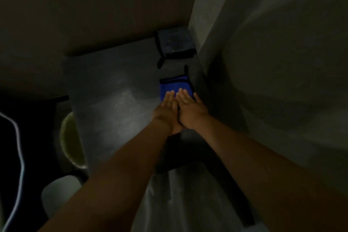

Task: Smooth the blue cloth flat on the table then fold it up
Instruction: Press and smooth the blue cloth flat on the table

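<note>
Both bare forearms reach forward and converge. The left hand (168,109) and right hand (190,106) lie side by side, touching along their inner edges, palms down, fingers straight, held together and pointing away from the body.

Grey cloth (175,42) near wall (263,62)

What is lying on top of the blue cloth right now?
Both hands lie flat on the blue cloth: the left hand and right hand, side by side, fingers outstretched. The cloth's near part is covered by them.
</note>
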`<state>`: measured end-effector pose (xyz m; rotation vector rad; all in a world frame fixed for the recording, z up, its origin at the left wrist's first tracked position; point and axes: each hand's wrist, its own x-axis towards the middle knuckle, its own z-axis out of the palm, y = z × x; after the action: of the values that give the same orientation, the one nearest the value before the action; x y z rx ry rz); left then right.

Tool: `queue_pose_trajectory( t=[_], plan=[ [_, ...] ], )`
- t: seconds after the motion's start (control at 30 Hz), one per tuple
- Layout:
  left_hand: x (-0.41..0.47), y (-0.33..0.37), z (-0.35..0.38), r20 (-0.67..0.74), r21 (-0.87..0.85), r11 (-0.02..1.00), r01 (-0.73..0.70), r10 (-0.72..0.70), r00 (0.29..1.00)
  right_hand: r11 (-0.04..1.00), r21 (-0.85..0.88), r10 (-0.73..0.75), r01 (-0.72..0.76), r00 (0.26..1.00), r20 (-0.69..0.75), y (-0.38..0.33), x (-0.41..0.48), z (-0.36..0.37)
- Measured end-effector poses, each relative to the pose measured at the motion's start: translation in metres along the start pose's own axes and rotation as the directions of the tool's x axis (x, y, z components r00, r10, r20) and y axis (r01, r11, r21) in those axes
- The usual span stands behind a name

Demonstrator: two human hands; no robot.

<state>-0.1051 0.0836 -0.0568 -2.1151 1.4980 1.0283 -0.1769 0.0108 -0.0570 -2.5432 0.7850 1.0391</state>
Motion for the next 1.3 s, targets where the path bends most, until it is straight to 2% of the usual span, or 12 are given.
queue_pose_trajectory(
  t=[0.13,0.53,0.77,1.3],
  plan=[
    [-0.015,-0.024,0.005,0.022,0.005,1.000,0.024,-0.024,0.999,0.996,0.091,0.012,-0.016,0.999,0.043,-0.033,0.001,-0.001],
    [-0.043,-0.066,0.016,-0.015,-0.207,0.977,0.060,-0.065,0.998,0.996,0.087,0.023,-0.027,0.998,0.051,-0.083,0.004,-0.007],
    [-0.046,-0.069,0.019,-0.030,-0.205,0.976,0.070,-0.077,0.997,0.997,0.056,0.056,-0.059,0.997,0.049,-0.089,0.003,-0.008],
    [-0.064,-0.101,0.032,-0.026,-0.229,0.964,0.136,-0.145,0.989,0.997,0.070,0.014,-0.017,0.999,0.048,-0.127,0.007,-0.007]
  ],
)
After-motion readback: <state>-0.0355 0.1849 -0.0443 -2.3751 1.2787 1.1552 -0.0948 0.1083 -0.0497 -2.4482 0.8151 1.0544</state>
